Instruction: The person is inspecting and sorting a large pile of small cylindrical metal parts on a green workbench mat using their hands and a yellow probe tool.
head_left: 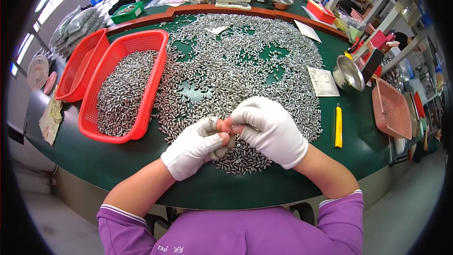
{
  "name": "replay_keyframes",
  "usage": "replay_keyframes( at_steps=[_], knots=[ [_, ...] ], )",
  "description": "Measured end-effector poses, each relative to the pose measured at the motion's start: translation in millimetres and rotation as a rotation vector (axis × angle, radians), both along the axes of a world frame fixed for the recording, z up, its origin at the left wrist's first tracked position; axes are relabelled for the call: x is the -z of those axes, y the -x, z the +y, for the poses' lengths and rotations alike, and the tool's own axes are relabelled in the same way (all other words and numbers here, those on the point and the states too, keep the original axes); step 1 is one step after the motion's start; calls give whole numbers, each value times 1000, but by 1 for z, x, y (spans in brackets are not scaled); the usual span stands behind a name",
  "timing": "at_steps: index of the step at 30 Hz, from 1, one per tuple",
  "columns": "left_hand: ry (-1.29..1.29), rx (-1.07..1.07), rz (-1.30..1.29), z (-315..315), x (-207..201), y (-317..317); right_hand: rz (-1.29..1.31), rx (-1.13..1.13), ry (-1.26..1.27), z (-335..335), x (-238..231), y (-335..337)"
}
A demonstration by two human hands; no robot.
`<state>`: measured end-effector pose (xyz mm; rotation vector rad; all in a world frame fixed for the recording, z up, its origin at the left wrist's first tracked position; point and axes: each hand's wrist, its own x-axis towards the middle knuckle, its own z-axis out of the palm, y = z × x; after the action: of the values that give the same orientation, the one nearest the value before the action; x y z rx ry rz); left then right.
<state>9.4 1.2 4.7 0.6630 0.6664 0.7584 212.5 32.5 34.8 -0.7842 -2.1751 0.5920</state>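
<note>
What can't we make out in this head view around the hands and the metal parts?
- What the gloved left hand and right hand pinch: covered by the fingers.
- Shape details of the small silver metal pieces on the green table: too small.
- Contents of the rear red plastic basket: blocked by the front red basket.
- Steel bowl interior: tilted away.

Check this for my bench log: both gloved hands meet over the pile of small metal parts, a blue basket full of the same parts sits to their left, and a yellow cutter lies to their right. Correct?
Not quite: the head view shows the basket is red, not blue. The rest stands: the left hand and right hand meet over the metal parts, and the yellow cutter lies to their right.
</note>
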Motion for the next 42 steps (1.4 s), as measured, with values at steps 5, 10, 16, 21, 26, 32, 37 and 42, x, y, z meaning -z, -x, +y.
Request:
replay_keyframes(
  at_steps=[5, 10, 16, 21, 26, 32, 37, 42],
  knots=[
    [-1, 36, 47, 1, -3, 2, -355, 233, -117, 8, 14, -11],
    [-5, 33, 67, 2, -5, 1, -531, 209, -120, 10, 19, -9],
    [-23, 41, 19, 2, -1, 2, -542, 190, -143, 9, 16, -11],
    [9, -16, 22, 2, -1, 0, -539, 180, -115, 8, 16, -10],
    [1, -21, -38, 0, 0, 1, -562, 196, -141, 10, 19, -10],
    [-7, -10, -41, 2, 2, 1, -503, 160, -111, 10, 19, -11],
    [-26, -19, -49, 1, 1, 1, -477, 160, -123, 12, 20, -9],
    [4, 1, -21, 1, -3, 0, -130, 133, 37, 8, 8, -7]
  ],
)
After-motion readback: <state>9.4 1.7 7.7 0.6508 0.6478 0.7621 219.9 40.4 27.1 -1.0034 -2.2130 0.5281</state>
